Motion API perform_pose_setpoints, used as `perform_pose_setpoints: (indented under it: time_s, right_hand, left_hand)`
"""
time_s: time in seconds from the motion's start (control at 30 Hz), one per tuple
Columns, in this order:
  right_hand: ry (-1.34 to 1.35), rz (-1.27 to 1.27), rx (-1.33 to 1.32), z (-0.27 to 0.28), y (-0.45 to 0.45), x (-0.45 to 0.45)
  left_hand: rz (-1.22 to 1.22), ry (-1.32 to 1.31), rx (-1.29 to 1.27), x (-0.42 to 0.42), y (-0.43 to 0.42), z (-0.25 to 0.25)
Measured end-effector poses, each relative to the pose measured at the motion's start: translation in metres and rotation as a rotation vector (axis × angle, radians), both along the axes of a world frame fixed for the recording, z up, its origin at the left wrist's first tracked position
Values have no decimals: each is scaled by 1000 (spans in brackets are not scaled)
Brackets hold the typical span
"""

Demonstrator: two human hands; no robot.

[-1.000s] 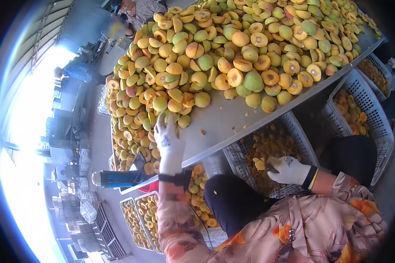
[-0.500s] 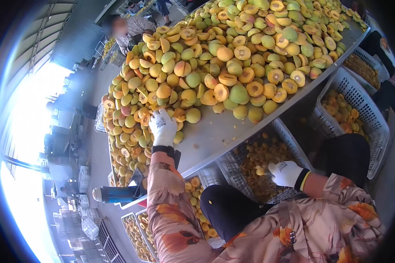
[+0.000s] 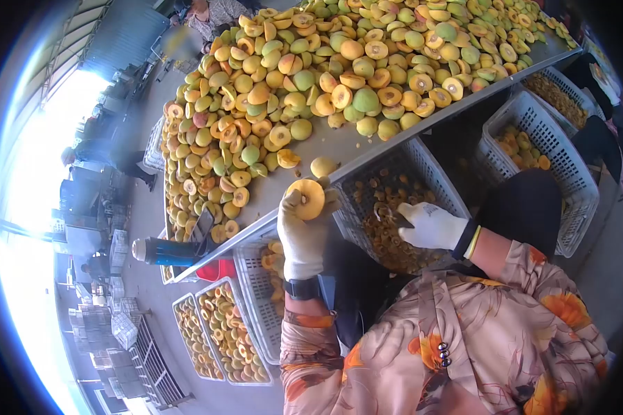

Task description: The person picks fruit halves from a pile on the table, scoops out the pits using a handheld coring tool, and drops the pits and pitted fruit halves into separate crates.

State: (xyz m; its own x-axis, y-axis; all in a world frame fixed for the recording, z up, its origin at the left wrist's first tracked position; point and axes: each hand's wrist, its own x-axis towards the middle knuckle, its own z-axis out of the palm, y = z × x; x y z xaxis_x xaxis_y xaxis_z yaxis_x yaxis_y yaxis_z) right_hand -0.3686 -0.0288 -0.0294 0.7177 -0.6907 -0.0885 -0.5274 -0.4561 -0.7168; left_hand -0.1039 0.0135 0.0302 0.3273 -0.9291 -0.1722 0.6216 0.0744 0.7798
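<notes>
My left hand (image 3: 303,238), in a white glove, is closed around a yellow peach half (image 3: 305,199) at the table's near edge. The round cut face is turned up toward me. My right hand (image 3: 432,225), also gloved, hangs over a grey crate (image 3: 432,169) of brown and yellow scraps (image 3: 387,238). Its fingers are bent together; a small dark shape shows at the tips, too unclear to name. Beyond my left hand, a large heap of peach halves (image 3: 270,104) covers much of the metal table (image 3: 284,181). One peach piece (image 3: 322,166) lies near the edge.
A blue flask (image 3: 166,252) lies at the table's left corner. Crates of peach halves (image 3: 232,332) stand on the floor at lower left. At right are another crate of peaches (image 3: 554,142) and one of scraps (image 3: 557,97). A person (image 3: 211,17) is at the far side.
My left hand has drawn back from the heap to the near edge and now holds a peach half. My right hand has shifted slightly left and up; the small yellow piece by its fingers is gone.
</notes>
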Motion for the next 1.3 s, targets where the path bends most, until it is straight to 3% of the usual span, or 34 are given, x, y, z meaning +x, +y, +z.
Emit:
perform_pose_setpoints:
  time_s: [0.1,0.2,0.3,0.33,0.4,0.6,0.73,0.83,0.87,1.07,1.17,1.3]
  right_hand:
    - [-351,64,35,55,19,22]
    - [-460,70,-60,69,39,34]
    - [-377,18,-93,73,48,35]
    - [-359,30,21,80,51,33]
    - [-438,0,-69,76,58,33]
    - [-458,28,-37,79,66,29]
    - [-372,99,-4,90,55,17]
    - [-133,56,319,112,44,16]
    - [-464,117,52,81,46,21]
    - [-683,10,79,61,50,39]
    - [-668,-11,-12,49,48,47]
    - [-493,69,-12,71,43,32]
  left_hand:
    - [29,-182,-46,-36,25,4]
    - [106,-387,-78,-58,41,14]
    - [228,-566,-66,-84,56,30]
    - [271,-598,-65,-88,58,29]
    - [354,-653,-84,-94,59,24]
    - [448,-742,-85,-104,58,21]
    - [364,-793,-51,-101,58,26]
    - [339,-763,-51,-103,54,28]
    - [352,-688,-67,-107,51,30]
    - [361,-607,-201,-110,40,28]
    - [387,-633,-226,-115,41,33]
    - [352,-716,-177,-112,45,35]
